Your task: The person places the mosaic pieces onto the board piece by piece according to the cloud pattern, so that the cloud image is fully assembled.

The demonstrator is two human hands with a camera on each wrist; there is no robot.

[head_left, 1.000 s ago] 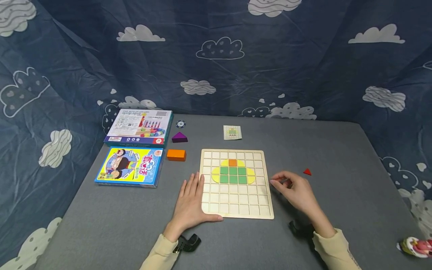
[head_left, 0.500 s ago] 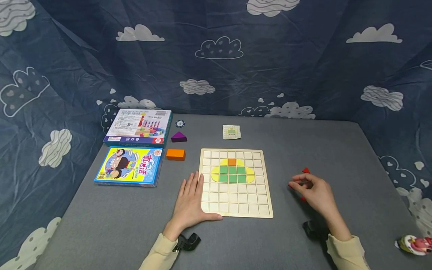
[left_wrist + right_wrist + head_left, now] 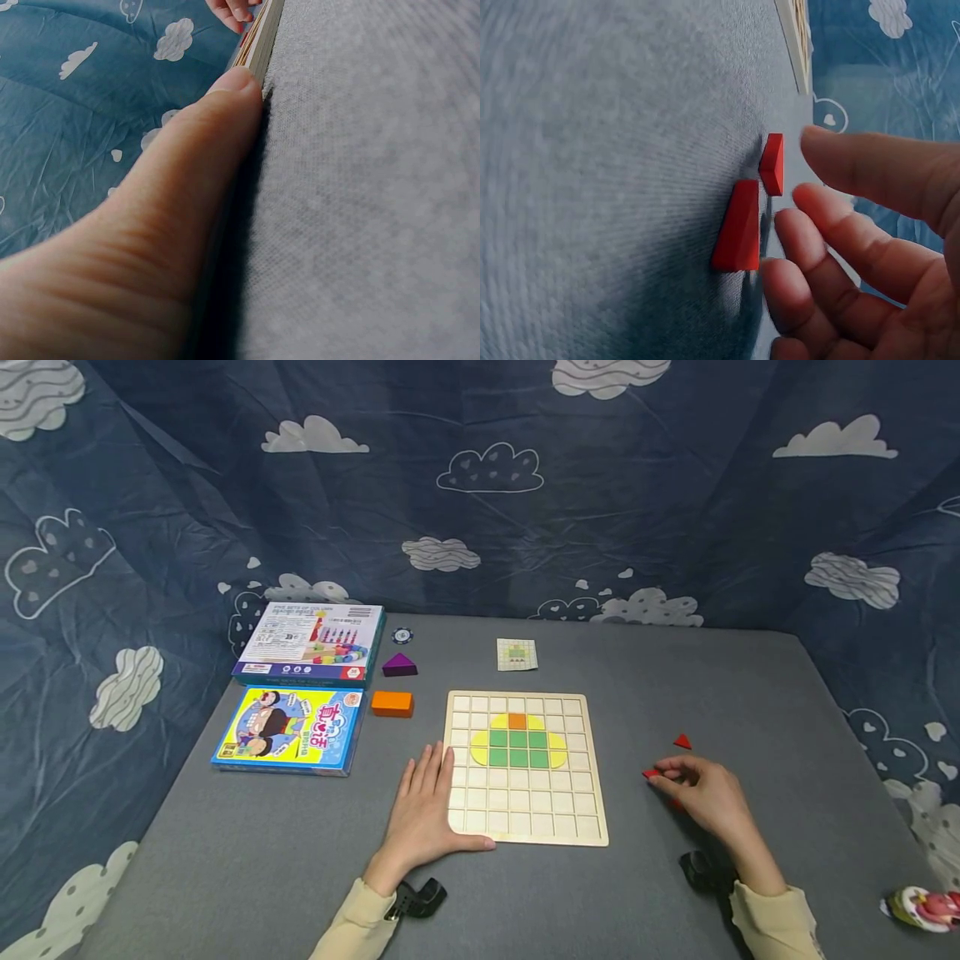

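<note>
A wooden grid board (image 3: 525, 828) lies mid-table, with yellow, green and one orange tile forming a shape in its upper rows. My left hand (image 3: 423, 810) rests flat on its lower left corner, and the thumb (image 3: 187, 172) lies along the board's front edge (image 3: 259, 41). My right hand (image 3: 690, 781) hovers right of the board over small red pieces. One red piece (image 3: 649, 773) is at its fingertips and a red triangle (image 3: 682, 742) lies beyond. In the right wrist view, a red wedge (image 3: 739, 229) and a smaller red piece (image 3: 772, 163) lie on the cloth beside loosely spread fingers (image 3: 832, 225), ungripped.
Two game boxes (image 3: 307, 643) (image 3: 288, 731) sit at the left, with an orange block (image 3: 392, 703), a purple triangle (image 3: 398, 665) and a small round token (image 3: 402, 635) near them. A pattern card (image 3: 516, 654) lies behind the board. A colourful toy (image 3: 922, 908) sits at the right edge.
My right hand has moved right, away from the board's edge, and down to the red pieces. The left hand and the board have not moved.
</note>
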